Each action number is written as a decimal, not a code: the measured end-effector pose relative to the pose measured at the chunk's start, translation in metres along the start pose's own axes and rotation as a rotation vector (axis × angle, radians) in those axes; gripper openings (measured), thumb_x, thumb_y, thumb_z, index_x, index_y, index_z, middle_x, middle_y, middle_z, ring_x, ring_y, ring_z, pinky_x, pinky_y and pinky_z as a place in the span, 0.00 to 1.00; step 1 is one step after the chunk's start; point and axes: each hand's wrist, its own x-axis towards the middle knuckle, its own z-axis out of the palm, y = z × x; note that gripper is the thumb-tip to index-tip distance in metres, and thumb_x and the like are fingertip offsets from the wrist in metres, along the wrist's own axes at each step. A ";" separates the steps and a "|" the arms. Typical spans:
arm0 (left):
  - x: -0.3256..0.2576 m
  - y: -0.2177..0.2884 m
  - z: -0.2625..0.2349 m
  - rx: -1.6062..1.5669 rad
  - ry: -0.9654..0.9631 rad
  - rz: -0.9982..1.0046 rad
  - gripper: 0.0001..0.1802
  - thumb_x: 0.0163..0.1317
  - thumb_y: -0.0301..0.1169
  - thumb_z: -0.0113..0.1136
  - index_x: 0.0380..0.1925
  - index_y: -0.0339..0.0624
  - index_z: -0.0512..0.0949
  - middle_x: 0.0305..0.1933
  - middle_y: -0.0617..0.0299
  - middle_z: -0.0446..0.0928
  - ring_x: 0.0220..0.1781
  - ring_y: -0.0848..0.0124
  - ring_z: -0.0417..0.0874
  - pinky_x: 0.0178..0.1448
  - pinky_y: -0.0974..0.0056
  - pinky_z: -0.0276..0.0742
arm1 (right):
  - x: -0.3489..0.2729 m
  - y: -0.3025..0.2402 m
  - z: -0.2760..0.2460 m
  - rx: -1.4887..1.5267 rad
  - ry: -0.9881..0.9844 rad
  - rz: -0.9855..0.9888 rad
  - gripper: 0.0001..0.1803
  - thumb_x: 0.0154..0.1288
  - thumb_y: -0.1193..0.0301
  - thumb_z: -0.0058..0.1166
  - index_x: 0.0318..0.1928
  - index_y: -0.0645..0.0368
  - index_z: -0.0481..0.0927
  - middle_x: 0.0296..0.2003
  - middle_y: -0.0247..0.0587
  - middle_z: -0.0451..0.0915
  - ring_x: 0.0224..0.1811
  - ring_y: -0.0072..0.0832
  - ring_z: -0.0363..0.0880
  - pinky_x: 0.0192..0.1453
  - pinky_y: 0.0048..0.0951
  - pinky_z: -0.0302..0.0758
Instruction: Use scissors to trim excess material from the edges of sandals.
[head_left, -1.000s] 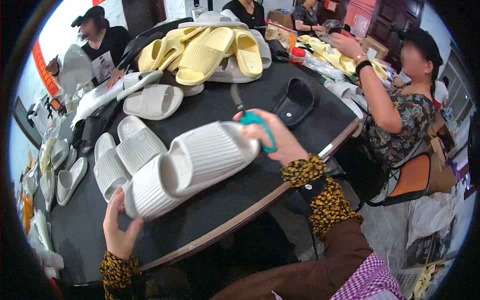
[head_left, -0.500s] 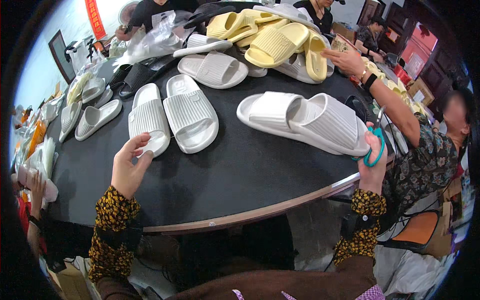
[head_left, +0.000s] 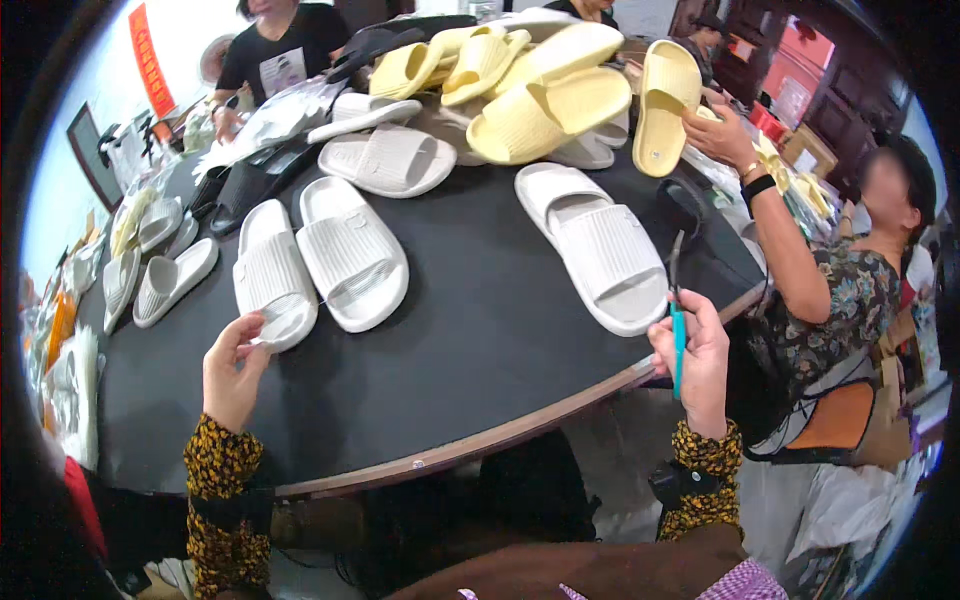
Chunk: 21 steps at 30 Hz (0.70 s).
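With the hands well apart, the right hand (head_left: 695, 355) clasped scissors (head_left: 679, 350) at the near end of overlapping white slippers (head_left: 606, 248) slanting away leftward, the left hand (head_left: 232, 375), grip unclear, at another white slipper (head_left: 276, 268).

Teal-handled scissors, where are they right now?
In the head view, the scissors are right of centre, in the right hand, beside the overlapping white slippers.
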 end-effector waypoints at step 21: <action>-0.004 0.007 0.003 -0.088 -0.075 -0.018 0.13 0.57 0.19 0.53 0.44 0.29 0.73 0.52 0.56 0.74 0.45 0.78 0.74 0.44 0.74 0.71 | 0.023 -0.004 0.021 -0.830 -0.383 -0.784 0.22 0.48 0.74 0.60 0.47 0.57 0.73 0.31 0.42 0.74 0.36 0.38 0.74 0.41 0.36 0.72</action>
